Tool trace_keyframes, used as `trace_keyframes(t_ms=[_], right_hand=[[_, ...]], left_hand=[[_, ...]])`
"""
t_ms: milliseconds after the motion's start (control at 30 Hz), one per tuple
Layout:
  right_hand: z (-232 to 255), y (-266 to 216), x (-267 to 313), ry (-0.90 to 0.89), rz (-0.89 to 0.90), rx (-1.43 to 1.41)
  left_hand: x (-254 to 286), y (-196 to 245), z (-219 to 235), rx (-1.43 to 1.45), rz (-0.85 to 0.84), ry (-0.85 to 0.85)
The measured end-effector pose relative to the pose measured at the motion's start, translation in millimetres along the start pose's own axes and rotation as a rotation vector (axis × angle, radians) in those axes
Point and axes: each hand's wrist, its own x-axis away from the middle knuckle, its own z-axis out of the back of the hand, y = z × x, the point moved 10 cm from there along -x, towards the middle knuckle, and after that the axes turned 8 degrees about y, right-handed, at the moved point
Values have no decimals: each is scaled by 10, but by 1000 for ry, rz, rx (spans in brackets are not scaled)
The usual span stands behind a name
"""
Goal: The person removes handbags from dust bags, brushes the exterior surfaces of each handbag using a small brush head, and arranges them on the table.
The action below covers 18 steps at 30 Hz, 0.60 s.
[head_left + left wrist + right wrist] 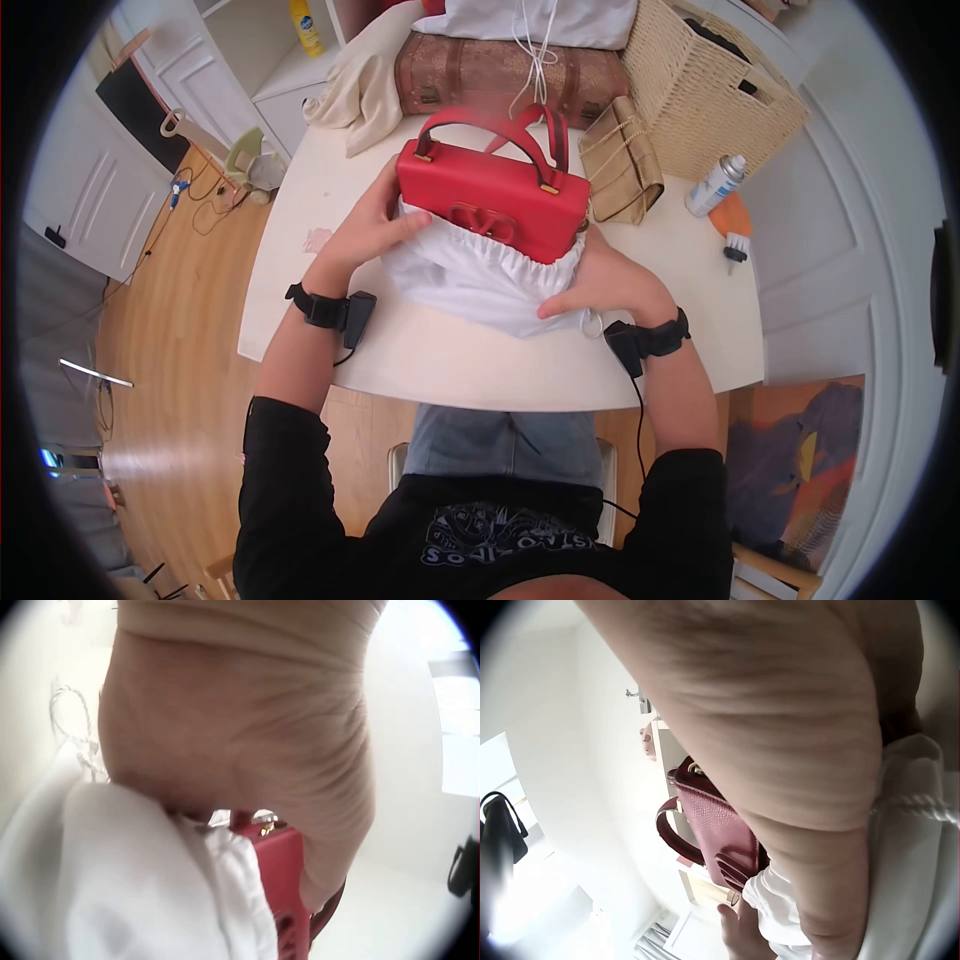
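Note:
A red handbag [490, 195] with a raised handle stands partly inside a white cloth pouch [470, 275] on the table. Around the bag's left end the left hand [375, 225] grips bag and cloth, thumb on the front, other fingers hidden behind. At the right end the right hand [610, 280] holds the pouch, its thumb over the cloth and its fingers hidden. In the left wrist view the pouch [150, 877] covers part of the red bag [281, 862]. The right wrist view shows the bag [716, 829] beyond the right hand [780, 750].
On the white table [430, 370] are a brown case [480, 75], a gold bag [618, 165], a woven basket [690, 90], a spray can [715, 186], an orange-and-black brush [736, 225] and cream cloth [365, 95]. A white cord hangs over the case.

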Motion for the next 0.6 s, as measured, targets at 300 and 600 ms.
trace_keyframes(t_ms=[300, 600], right_hand=[[-123, 116, 138, 57, 121, 540], [416, 50, -25, 19, -68, 32]], left_hand=[[26, -279, 76, -173, 291, 38], [61, -297, 81, -126, 314, -98]])
